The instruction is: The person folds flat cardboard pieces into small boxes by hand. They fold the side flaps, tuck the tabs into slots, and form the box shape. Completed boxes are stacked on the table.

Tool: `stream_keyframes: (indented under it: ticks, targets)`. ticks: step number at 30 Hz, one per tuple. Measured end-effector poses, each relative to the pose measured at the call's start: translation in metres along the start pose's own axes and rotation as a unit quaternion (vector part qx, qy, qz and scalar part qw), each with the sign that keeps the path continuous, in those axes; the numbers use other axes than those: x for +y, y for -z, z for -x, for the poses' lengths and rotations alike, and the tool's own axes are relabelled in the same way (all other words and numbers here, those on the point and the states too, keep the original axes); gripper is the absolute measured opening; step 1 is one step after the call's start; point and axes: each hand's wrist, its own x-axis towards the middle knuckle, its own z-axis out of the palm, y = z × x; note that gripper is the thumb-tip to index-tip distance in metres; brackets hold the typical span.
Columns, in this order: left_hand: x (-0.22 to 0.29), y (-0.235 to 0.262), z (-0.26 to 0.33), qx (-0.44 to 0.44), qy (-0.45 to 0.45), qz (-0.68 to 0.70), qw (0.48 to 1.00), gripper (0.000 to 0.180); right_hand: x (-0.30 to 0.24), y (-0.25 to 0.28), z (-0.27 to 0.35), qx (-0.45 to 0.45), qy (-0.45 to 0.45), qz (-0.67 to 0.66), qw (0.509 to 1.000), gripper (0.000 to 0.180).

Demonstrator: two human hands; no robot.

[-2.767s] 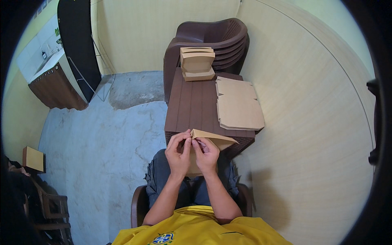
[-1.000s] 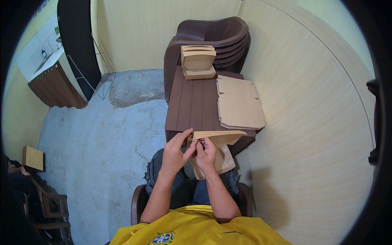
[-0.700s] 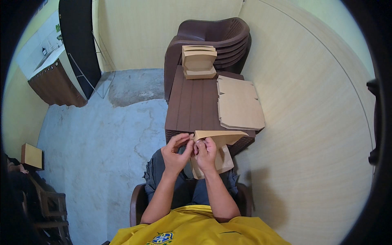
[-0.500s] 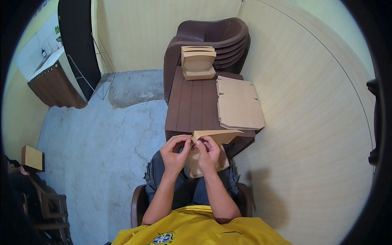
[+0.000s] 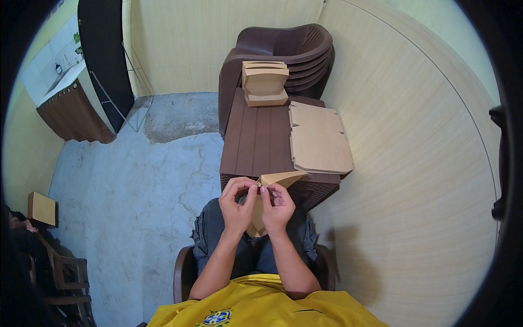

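In the head view, a tan, partly folded cardboard box blank [image 5: 275,188] is pinched between the left hand [image 5: 238,200] and the right hand [image 5: 278,204] — both closed on it, above the lap. Just beyond stands a brown slatted plastic table [image 5: 256,144], bearing flat tan cardboard sheets [image 5: 318,139] and a stack of folded tan boxes [image 5: 265,83] — stacked brown plastic chairs [image 5: 289,52] behind.

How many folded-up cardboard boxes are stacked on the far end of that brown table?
2, it seems: a lower folded box on the brown table and an upper one atop it. The stack may hide further layers.
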Motion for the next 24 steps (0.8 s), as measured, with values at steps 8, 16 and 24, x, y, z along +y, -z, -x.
stream_keyframes:
  ticks: [8, 16, 24]
  targets:
    - [0.0012, 0.0004, 0.0016, 0.019, -0.049, -0.068, 0.996, 0.01, 0.0021, -0.0006, 0.0035, 0.001, 0.003, 0.006, 1.0, 0.013]
    - [0.002, -0.0028, 0.0046, 0.023, -0.071, -0.088, 0.993, 0.012, -0.0027, 0.0012, 0.0057, -0.012, -0.014, -0.04, 0.999, 0.01]
    - [0.0012, 0.0003, 0.0025, -0.011, -0.095, -0.097, 0.991, 0.011, 0.0021, 0.0043, 0.0022, -0.033, 0.03, -0.015, 0.999, 0.009]
